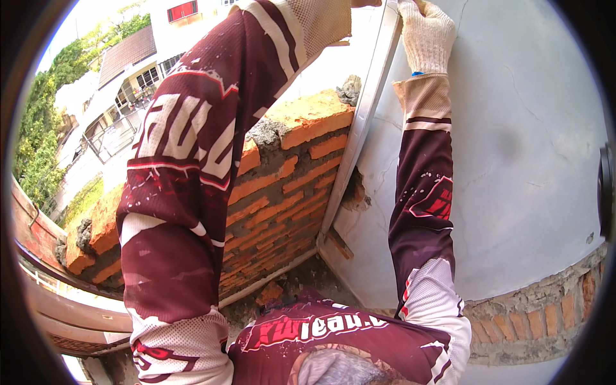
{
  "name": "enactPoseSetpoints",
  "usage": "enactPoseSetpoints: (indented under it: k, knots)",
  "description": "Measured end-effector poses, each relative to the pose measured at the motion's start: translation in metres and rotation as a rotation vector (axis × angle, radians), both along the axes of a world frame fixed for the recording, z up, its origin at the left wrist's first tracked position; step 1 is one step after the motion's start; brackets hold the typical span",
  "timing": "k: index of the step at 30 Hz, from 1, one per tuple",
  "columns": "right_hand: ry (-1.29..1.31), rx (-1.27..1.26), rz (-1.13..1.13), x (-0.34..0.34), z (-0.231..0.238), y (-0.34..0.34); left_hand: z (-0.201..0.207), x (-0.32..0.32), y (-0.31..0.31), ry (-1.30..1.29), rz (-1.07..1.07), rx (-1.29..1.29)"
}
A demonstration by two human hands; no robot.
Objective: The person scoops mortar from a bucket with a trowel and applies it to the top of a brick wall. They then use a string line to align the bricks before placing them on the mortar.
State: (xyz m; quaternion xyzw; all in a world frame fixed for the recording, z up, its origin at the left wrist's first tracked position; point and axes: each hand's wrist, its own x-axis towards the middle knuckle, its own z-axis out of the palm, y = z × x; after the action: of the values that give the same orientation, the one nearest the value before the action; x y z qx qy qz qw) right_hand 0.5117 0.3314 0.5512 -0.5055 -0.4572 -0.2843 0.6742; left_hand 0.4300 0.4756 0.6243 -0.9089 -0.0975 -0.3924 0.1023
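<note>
In the head view, both sleeved arms reach toward the far side. The right grip, a gloved hand with curled fingers, is at the far end of a metal bar; whether it clasps the bar cannot be told. The left grip is mostly cut off at the far edge, so its state cannot be told. The bar runs along the joint between a brick wall on the left and a cracked plastered wall on the right. A house stands far left.
</note>
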Motion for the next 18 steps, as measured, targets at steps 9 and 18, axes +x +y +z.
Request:
enactPoseSetpoints:
  k: [9,18]
  knots:
    - [-0.054,-0.098,-0.022,0.011,-0.019,0.008,-0.031,0.04,0.032,-0.029,-0.207,0.079]
    - [-0.133,-0.102,-0.079,0.006,-0.022,0.003,-0.039,0.034,0.018,-0.003,-0.134,0.07]
